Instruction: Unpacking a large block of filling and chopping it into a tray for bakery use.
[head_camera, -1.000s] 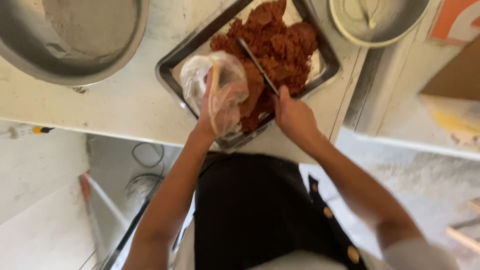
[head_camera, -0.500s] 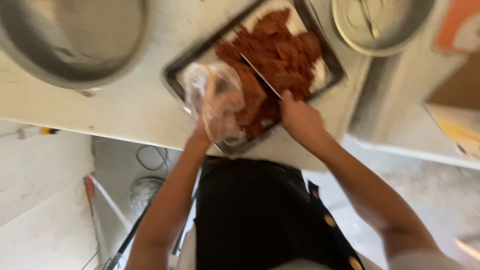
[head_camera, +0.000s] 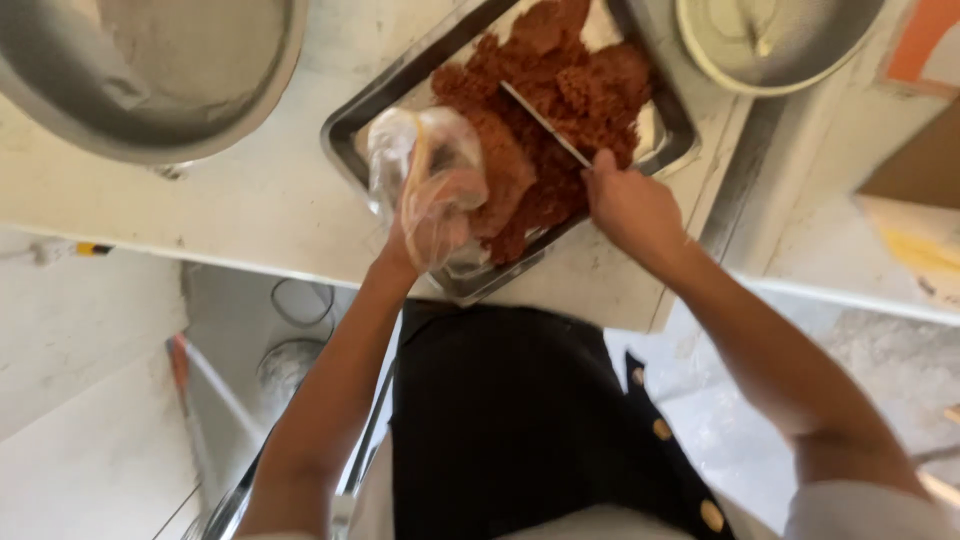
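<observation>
The metal tray (head_camera: 350, 130) is silver-grey. The fried food (head_camera: 560, 90) in it is reddish-brown with darker patches. The plastic bag (head_camera: 425, 160) is clear with a faint yellowish streak. The utensil (head_camera: 545, 125) is bright silver. The large bowl (head_camera: 150, 140) is dull grey metal. The tabletop (head_camera: 230, 210) is off-white. The garment (head_camera: 510, 420) is black with gold-coloured buttons.

Pale counter (head_camera: 250, 215) with metal tray (head_camera: 350, 130), two bowls (head_camera: 150, 70).
</observation>
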